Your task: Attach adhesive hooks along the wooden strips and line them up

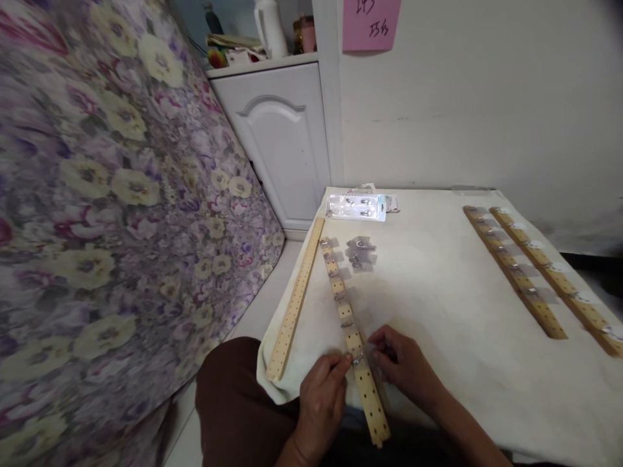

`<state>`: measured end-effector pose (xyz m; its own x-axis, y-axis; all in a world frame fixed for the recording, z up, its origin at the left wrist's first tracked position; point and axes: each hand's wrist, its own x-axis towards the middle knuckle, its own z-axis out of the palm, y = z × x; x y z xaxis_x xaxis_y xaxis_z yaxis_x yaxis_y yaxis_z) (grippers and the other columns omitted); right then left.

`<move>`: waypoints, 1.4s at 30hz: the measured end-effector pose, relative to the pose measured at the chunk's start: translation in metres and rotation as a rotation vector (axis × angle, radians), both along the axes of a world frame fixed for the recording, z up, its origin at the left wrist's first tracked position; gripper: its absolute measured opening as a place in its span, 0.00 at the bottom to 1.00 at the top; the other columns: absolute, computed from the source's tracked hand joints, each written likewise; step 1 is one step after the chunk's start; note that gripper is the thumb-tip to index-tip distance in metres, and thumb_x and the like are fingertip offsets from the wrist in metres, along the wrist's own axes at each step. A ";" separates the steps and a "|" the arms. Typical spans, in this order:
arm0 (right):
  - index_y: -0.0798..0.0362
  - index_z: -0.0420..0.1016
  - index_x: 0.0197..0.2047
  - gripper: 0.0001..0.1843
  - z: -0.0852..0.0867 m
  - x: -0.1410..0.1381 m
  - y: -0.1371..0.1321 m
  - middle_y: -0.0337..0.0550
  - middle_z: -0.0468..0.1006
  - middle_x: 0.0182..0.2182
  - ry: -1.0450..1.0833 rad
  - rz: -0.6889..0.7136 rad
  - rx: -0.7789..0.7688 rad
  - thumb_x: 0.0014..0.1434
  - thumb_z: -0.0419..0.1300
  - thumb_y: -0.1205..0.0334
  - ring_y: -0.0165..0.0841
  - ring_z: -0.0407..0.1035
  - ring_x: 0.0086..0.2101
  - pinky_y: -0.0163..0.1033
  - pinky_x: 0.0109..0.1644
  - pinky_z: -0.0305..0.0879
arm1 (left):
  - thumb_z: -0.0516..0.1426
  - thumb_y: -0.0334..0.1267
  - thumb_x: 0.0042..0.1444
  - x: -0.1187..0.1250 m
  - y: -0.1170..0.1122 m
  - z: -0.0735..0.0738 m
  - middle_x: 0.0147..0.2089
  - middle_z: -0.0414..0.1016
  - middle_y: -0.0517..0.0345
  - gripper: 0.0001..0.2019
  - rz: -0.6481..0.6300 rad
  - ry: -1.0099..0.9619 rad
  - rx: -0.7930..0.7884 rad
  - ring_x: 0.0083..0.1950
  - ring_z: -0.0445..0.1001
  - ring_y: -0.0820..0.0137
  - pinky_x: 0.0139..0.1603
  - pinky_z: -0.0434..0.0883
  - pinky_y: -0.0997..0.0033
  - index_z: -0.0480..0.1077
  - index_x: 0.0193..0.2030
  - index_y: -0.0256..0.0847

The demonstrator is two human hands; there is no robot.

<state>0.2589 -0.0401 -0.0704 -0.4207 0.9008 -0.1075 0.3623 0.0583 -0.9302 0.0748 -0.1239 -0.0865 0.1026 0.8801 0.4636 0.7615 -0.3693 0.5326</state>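
A long wooden strip with rows of holes (pixel 351 331) lies on the white cloth-covered table (pixel 438 305), running toward me. Several small metal clips sit along its far half. My left hand (pixel 324 395) pinches the strip's left edge, fingers closed at a small metal clip (pixel 357 359). My right hand (pixel 402 363) is on the strip's right side, fingers curled and pinching at the same clip. A loose pile of metal clips (pixel 360 253) lies just beyond the strip.
A second, bare holed strip (pixel 296 299) lies along the table's left edge. Two more strips with clips (pixel 535 272) lie at the right. A clear blister pack (pixel 357 207) is at the far edge. A floral mattress (pixel 107 194) stands on the left, a white cabinet (pixel 282 136) behind.
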 end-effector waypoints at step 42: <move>0.52 0.67 0.27 0.05 0.012 -0.014 0.008 0.34 0.71 0.20 -0.117 -0.027 0.045 0.52 0.58 0.62 0.29 0.63 0.23 0.34 0.28 0.56 | 0.48 0.24 0.57 0.000 0.002 0.003 0.42 0.70 0.51 0.19 -0.008 0.009 0.016 0.42 0.71 0.70 0.40 0.73 0.72 0.67 0.53 0.41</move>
